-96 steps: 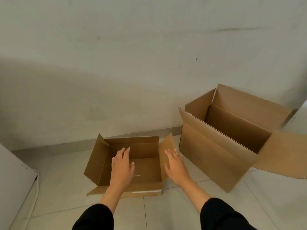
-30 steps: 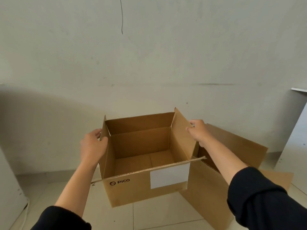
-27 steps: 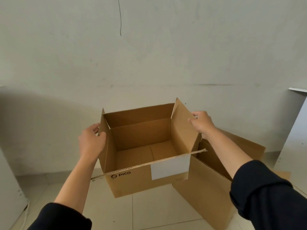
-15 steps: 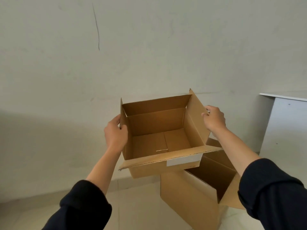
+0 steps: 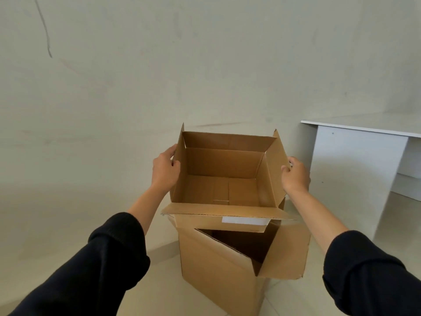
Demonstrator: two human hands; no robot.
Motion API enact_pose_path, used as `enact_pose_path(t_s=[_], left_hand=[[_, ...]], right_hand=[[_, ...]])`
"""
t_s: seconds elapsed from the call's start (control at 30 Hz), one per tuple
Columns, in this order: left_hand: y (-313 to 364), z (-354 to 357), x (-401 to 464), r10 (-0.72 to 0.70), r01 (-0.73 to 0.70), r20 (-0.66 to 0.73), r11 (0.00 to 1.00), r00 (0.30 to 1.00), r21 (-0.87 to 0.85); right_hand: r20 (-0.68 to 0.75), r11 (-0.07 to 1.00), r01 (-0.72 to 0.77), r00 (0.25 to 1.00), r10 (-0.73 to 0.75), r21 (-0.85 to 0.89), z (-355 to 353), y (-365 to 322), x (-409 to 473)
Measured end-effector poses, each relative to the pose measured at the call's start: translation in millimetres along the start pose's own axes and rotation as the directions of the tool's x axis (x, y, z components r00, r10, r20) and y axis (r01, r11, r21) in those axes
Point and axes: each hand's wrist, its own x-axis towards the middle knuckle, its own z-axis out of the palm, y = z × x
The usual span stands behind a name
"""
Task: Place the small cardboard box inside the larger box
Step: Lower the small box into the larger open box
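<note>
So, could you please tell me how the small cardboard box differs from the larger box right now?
The small cardboard box is held in the air by the left hand and right hand; the larger box stands on the floor beneath it. The small one carries a white label; the larger shows none. Both are open, brown and empty as far as visible.

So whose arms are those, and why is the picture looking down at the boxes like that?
They belong to a person wearing a camera on their head, so you see what they see: their own arms in black sleeves reaching forward. The left hand and the right hand each grip a side of the small open brown cardboard box, holding it up in the air. It looks empty inside. Right under it, on the pale tiled floor, stands the larger open brown cardboard box, its flaps spread. The small box has not gone in yet. On the right is a white table against the plain wall.
</note>
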Motion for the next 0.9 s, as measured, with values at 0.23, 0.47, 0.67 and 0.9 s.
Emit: enact_pose_path(t_s=[0.23,0.47,0.67,0.9], left_hand=[[0.2,41.8,37.3,0.11,-0.112,0.059,0.993,0.992,0.038],[-43.8,74.2,33.8,0.062,-0.07,0.129,0.995,0.99,0.065],[-84.6,89.3,15.0,-0.007,-0.027,0.222,0.989,0.975,0.148],[-95.7,115.0,6.6,-0.112,-0.078,0.397,0.898,0.911,0.432]], right_hand=[[-0.089,0.994,-0.097,0.991,0.1,0.044,-0.6,33.0,16.0],[-0.083,0.987,-0.152,0.984,0.156,0.042,18.8,67.9,6.5],[-0.016,0.964,-0.264,0.964,0.264,0.028,44.0,107.3,-22.9],[0.015,0.939,-0.34,0.94,0.34,0.05,74.0,128.5,-47.8]])
